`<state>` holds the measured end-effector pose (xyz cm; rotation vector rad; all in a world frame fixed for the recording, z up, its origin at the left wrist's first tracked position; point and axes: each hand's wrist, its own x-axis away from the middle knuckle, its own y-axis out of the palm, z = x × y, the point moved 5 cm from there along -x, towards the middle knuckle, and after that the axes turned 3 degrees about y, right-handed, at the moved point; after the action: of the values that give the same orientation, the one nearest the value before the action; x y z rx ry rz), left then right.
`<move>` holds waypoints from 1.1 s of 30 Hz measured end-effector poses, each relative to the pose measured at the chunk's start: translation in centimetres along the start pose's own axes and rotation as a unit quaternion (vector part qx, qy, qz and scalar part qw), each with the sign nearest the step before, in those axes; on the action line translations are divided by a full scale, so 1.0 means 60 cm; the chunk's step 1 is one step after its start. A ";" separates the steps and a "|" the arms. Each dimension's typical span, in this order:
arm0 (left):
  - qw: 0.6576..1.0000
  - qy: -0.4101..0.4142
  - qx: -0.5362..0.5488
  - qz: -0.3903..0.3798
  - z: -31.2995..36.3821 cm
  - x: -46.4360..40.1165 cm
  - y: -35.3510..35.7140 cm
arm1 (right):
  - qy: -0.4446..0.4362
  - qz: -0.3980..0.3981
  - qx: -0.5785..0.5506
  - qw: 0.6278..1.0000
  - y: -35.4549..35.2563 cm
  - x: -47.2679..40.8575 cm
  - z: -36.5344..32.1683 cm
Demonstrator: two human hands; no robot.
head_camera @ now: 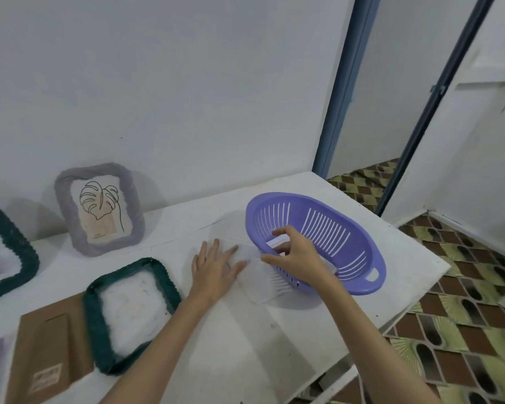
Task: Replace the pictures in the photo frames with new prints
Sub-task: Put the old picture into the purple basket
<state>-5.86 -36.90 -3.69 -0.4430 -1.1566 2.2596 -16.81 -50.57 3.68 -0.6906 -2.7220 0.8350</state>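
L hand (215, 265) flat on table (274, 330), R hand (293, 252) reaching into basket (333, 205)

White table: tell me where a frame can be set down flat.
Bare tabletop lies between the forearms, in front of the purple basket. Another strip runs behind the left hand, between the leaf-print frame and the basket. The left side is crowded with frames.

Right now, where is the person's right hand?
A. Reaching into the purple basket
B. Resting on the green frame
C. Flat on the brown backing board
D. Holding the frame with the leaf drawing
A: the right hand is over the rim of the purple basket with its fingers at a white print inside, while the left hand lies flat on the table.
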 end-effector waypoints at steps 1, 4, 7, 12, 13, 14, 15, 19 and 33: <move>0.994 -0.009 0.108 0.021 0.008 0.002 -0.007 | 0.005 -0.008 -0.008 1.000 -0.002 -0.001 0.002; 0.920 -0.036 0.389 0.018 0.045 0.004 -0.018 | 0.026 -0.025 -0.026 0.999 -0.019 -0.010 0.019; 0.924 0.007 0.381 0.017 0.078 -0.003 -0.021 | 0.056 -0.011 -0.010 0.998 -0.052 -0.028 0.050; 0.926 0.041 0.370 0.058 0.085 -0.018 -0.013 | 0.149 -0.044 0.239 0.959 -0.091 -0.054 0.107; 0.925 0.040 0.372 0.059 0.084 -0.018 -0.011 | 0.156 -0.053 0.273 0.948 -0.093 -0.058 0.113; 0.924 0.042 0.374 0.061 0.082 -0.017 -0.010 | 0.157 -0.057 0.302 0.939 -0.095 -0.060 0.115; 0.925 0.044 0.372 0.063 0.082 -0.015 -0.009 | 0.156 -0.057 0.327 0.930 -0.097 -0.063 0.116; 0.926 0.054 0.365 0.079 0.076 -0.004 -0.008 | 0.150 -0.041 0.370 0.916 -0.100 -0.071 0.117; 0.931 0.034 0.356 0.076 0.089 0.004 -0.022 | 0.056 0.158 0.252 0.953 -0.132 -0.058 0.068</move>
<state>-8.37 -39.54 0.42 -0.3122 -0.2132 2.5702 -18.08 -59.98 4.67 -1.0209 -2.1808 1.4418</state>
